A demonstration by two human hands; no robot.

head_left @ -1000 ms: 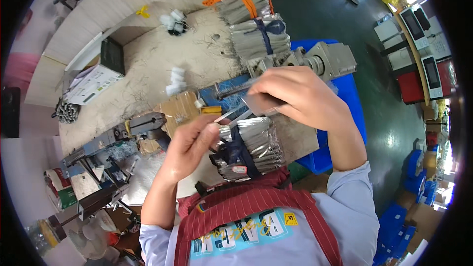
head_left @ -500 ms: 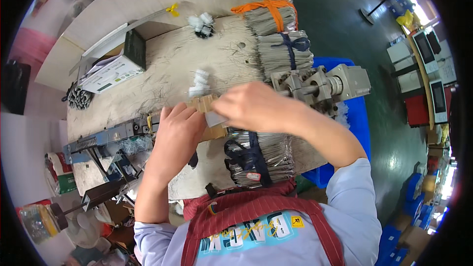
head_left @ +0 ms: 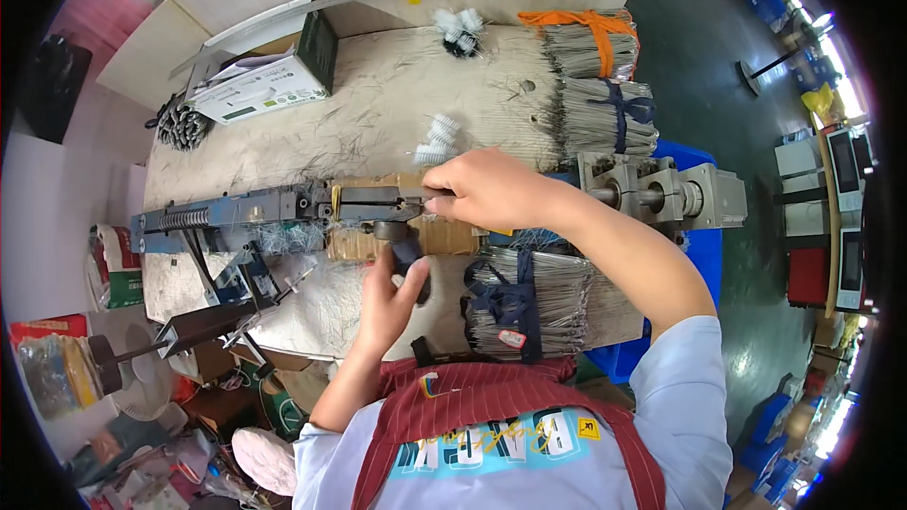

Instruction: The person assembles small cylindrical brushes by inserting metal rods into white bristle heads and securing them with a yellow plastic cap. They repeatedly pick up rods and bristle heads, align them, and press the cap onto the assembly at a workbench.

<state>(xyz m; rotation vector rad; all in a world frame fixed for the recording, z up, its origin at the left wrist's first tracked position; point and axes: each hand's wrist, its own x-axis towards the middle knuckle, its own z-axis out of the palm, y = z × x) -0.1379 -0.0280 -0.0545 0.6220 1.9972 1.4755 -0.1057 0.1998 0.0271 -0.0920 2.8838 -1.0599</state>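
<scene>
My right hand [head_left: 491, 191] reaches left across the bench and pinches thin wires at the jaw end of a long blue metal fixture [head_left: 246, 212]. Just below it, my left hand [head_left: 389, 291] grips the fixture's black lever handle [head_left: 408, 255]. A bundle of grey wires tied with dark blue cloth [head_left: 529, 297] lies at the bench's near edge, under my right forearm. A grey motor-like machine [head_left: 661, 191] stands to the right of my right hand.
Two more wire bundles lie at the back right, one tied orange [head_left: 578, 38], one tied blue [head_left: 609, 113]. A white and green box [head_left: 260, 85] and small white brushes [head_left: 435, 137] sit on the bench. A blue crate [head_left: 704, 255] stands at the right edge.
My right hand has moved left and down to the fixture's jaw with the wires. My left hand has shifted onto the black lever handle. The camera view has tilted further over the bench.
</scene>
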